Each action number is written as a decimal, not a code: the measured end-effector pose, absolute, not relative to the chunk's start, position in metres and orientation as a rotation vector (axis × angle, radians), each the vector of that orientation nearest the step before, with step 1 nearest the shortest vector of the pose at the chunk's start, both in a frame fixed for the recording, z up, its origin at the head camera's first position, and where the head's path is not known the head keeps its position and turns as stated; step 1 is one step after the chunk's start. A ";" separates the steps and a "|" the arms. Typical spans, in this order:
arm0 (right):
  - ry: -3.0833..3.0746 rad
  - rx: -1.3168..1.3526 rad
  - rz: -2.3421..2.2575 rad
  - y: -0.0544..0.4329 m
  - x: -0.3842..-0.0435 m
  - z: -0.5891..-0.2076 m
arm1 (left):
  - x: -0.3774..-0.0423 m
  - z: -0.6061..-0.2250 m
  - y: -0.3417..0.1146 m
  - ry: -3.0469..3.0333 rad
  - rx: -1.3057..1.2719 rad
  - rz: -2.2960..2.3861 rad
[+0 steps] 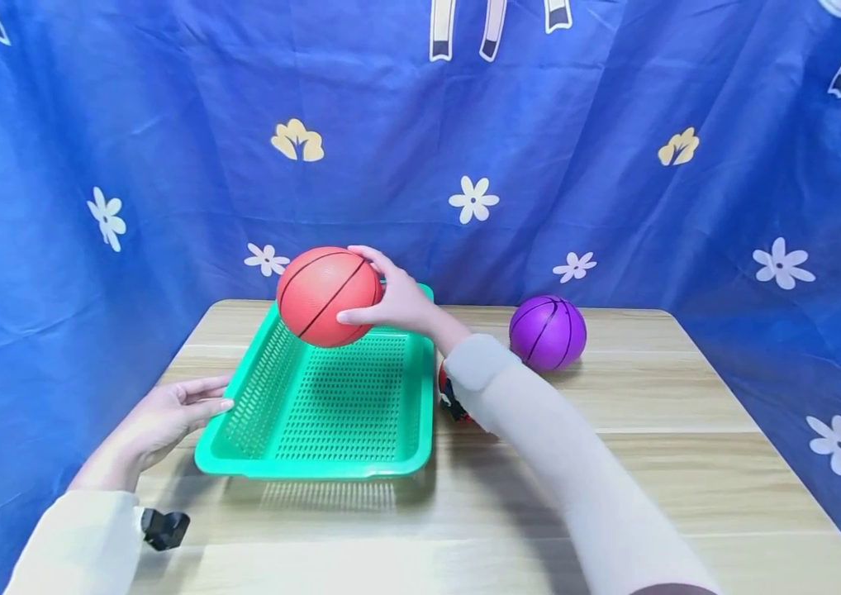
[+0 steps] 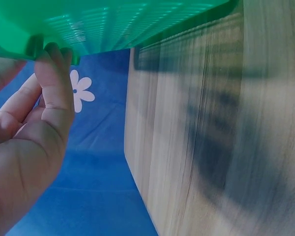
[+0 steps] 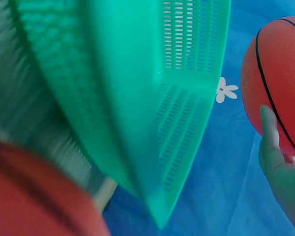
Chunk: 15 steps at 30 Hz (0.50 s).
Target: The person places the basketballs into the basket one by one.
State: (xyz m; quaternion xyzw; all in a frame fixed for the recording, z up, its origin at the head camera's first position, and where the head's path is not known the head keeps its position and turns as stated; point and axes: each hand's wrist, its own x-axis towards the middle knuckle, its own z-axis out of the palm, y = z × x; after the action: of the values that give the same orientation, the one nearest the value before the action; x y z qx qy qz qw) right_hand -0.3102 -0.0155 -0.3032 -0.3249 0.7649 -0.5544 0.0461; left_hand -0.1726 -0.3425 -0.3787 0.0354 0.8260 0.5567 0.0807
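Observation:
A red toy basketball point(image 1: 327, 296) is held by my right hand point(image 1: 404, 304) above the far part of a green plastic basket point(image 1: 426, 413). In the right wrist view, the thumb point(image 3: 270, 129) lies along the side of that ball. My left hand point(image 1: 168, 417) pinches the basket's left rim, and the left wrist view shows its fingers point(image 2: 54, 83) against the underside of the rim. Beneath the raised ball, the perforated floor of the basket is bare.
A purple basketball point(image 1: 548, 333) sits at the back right of the wooden table point(image 1: 643, 487). Close to the basket's right side is a red and black ball point(image 1: 450, 398), partly hidden by my right sleeve. A blue patterned curtain point(image 1: 391, 190) hangs behind the table.

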 end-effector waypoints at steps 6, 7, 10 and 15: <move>2.358 -0.894 -1.734 -0.037 -0.318 -0.306 | -0.173 -0.383 -0.342 2.434 0.130 1.726; 2.376 -0.875 -1.733 -0.041 -0.319 -0.307 | -0.173 -0.383 -0.342 2.433 0.135 1.728; 2.424 -0.822 -1.722 -0.051 -0.322 -0.310 | -0.172 -0.383 -0.342 2.445 0.135 1.714; 2.482 -0.736 -1.682 -0.062 -0.323 -0.321 | -0.170 -0.382 -0.341 2.477 0.124 1.676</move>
State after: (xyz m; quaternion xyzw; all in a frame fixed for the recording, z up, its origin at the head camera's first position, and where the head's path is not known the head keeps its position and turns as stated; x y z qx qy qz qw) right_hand -0.3230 -0.0624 -0.3207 -0.2383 0.8037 -0.5446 0.0274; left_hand -0.1702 -0.3406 -0.3819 0.0412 0.8251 0.5585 0.0741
